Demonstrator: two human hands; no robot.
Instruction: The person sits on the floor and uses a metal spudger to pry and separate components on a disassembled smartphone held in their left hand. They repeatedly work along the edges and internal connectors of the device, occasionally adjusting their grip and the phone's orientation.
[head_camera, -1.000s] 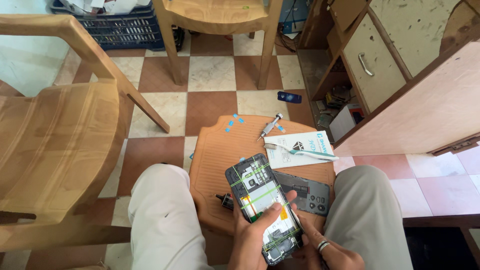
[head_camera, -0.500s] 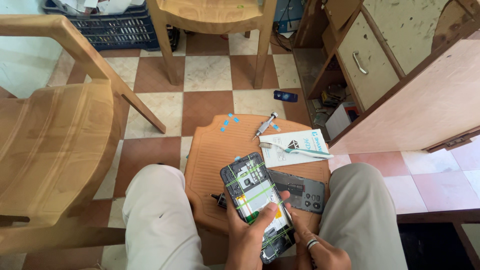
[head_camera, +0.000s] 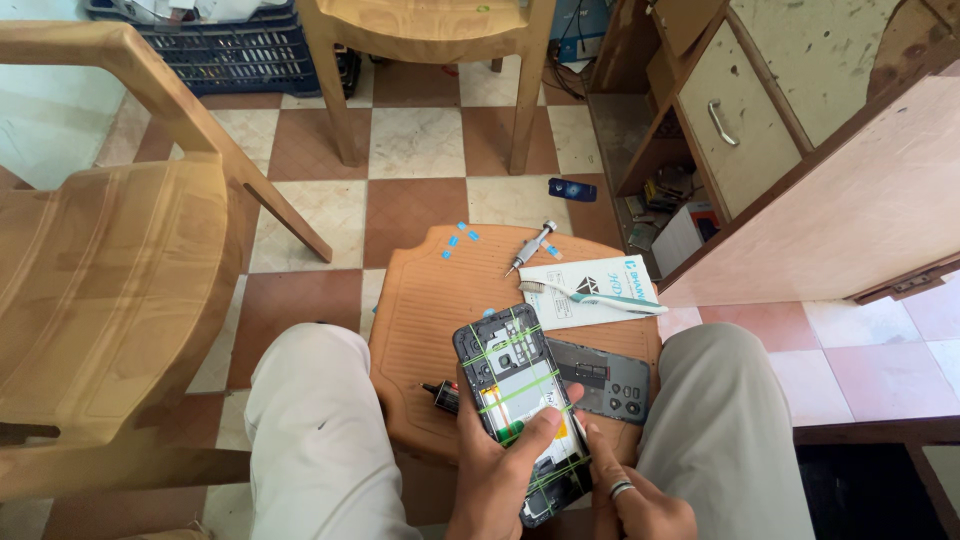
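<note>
— Left hand (head_camera: 500, 470): status?

— Wrapped around the phone (head_camera: 520, 405) from below, thumb laid across its open back. The phone is held over the person's lap, between the knees, its top end above the near edge of the stool (head_camera: 440, 300). Back cover is off; green bands cross the exposed inside.

— Right hand (head_camera: 630, 495)?

— Low in view, ring on one finger. Forefinger and thumb are pinched together at the phone's right edge, tip touching it. Whether something thin sits in that pinch, I cannot tell.

— What lies on the stool?

— A dark back cover (head_camera: 600, 378), flat, just beside the phone on its right and partly under it. A small black bottle (head_camera: 440, 395) at the phone's left, near the left hand's knuckles. Farther off, a white card (head_camera: 585, 290) with a toothbrush (head_camera: 590, 293) resting across it, and a screwdriver (head_camera: 530, 247) lying tilted just beyond the card. Small blue bits (head_camera: 455, 240) are scattered at the far left corner of the stool.

— Surroundings?

— Chequered tile floor. One wooden chair (head_camera: 110, 290) stands to the person's left, another chair (head_camera: 430, 40) ahead. A small blue object (head_camera: 572, 189) lies on the floor beyond the stool. A cabinet (head_camera: 740, 110) with a handled drawer stands to the right.
</note>
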